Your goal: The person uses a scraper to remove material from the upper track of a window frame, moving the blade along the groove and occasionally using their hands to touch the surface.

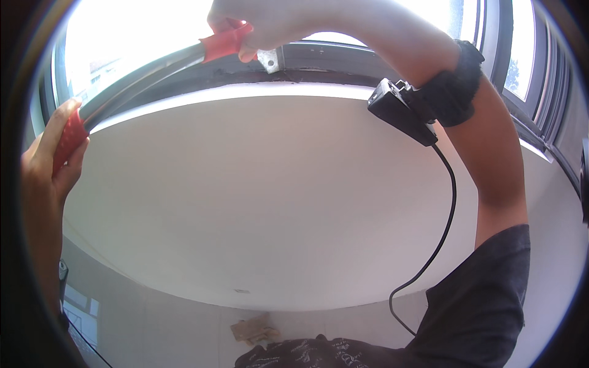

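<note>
A long tool (141, 80) with shiny metal tubing and red grips spans the upper left. My left hand (52, 156) is closed around its red grip (70, 138) at the lower end. My right hand (251, 21) is closed on the red part (224, 43) at the upper end, near the window frame. Beside those fingers is a small metal bracket (270, 61) with a hole. A black strap (457, 86) on my right forearm carries a black box (399, 113) with a cable (453, 184) hanging down.
Bright windows (521, 43) with dark frames (325, 76) run along the top and right, above a white sill and a broad white wall (264, 184). A grey tiled floor (153, 300) shows below, with a crumpled brown item (254, 331) on it beside my dark clothing.
</note>
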Tool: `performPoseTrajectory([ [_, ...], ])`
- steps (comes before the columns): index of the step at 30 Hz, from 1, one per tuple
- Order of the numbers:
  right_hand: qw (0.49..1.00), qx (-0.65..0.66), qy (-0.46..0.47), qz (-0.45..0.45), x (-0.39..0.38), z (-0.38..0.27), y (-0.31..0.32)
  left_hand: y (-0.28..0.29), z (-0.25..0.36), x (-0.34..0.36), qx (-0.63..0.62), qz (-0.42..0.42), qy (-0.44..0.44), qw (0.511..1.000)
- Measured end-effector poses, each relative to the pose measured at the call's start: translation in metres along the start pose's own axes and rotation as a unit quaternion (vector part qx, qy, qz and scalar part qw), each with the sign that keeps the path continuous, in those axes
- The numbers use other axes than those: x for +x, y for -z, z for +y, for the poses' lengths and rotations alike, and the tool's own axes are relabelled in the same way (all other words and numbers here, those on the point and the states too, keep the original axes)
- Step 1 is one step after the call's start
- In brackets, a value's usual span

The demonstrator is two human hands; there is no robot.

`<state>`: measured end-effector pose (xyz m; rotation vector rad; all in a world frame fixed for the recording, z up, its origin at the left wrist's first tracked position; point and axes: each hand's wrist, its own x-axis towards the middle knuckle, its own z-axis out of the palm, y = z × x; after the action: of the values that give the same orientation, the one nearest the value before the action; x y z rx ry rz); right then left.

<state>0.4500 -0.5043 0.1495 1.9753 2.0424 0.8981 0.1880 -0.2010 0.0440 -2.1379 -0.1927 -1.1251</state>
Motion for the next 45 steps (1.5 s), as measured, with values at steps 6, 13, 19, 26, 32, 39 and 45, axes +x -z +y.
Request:
performPoseTrajectory([
  [6,1.0,0.01,-0.008,-0.011,-0.001,0.0,-0.003,0.009,0.013,0.01,0.005,0.014,-0.02,1.0],
  [13,0.995,-0.03,-0.058,-0.072,-0.009,-0.013,0.009,0.011,0.036,0.022,0.004,0.032,-0.042,0.999],
  [19,0.988,0.043,-0.131,-0.069,-0.011,-0.019,0.023,0.006,0.028,0.044,-0.021,0.041,-0.062,0.997],
  [26,0.993,-0.087,-0.071,-0.047,0.003,0.016,-0.019,-0.003,0.052,0.054,-0.068,0.055,-0.049,0.995],
  [32,0.994,-0.095,-0.005,0.052,0.018,0.042,-0.05,-0.002,0.057,0.053,-0.028,0.093,-0.061,0.993],
  [39,0.994,-0.051,0.046,0.084,0.032,0.037,-0.049,0.002,0.05,0.024,-0.016,0.074,-0.026,0.997],
  [45,0.986,-0.075,0.104,0.109,0.041,0.034,-0.052,0.002,0.041,0.008,0.034,0.066,-0.033,0.997],
])
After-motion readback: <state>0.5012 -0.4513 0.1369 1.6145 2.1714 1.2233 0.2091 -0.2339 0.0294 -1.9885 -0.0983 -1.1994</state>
